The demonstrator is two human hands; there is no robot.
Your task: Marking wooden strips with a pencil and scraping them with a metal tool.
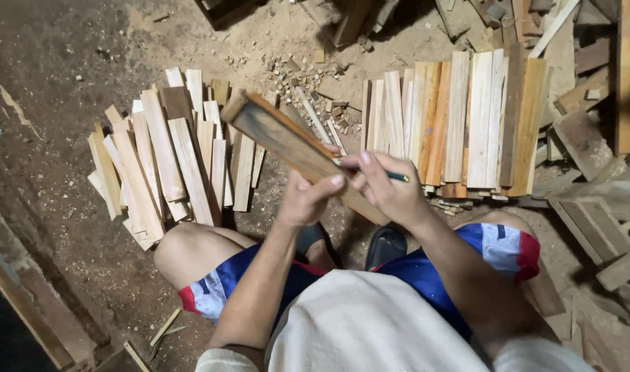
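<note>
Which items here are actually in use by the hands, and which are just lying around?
In use:
- wooden slat, held by the left hand
- green pencil, in the right hand, tip end at the slat

Lying about:
- left pile of slats on the dirt floor
- right stack of slats
- small wood offcuts
- scrap boards at right

A long wooden slat — dark-faced, orange-edged — tilts diagonally above the knees, a green pencil at its lower end.

I see bare forearms, a white shirt, blue shorts with red and white trim, dark sandals.
</note>
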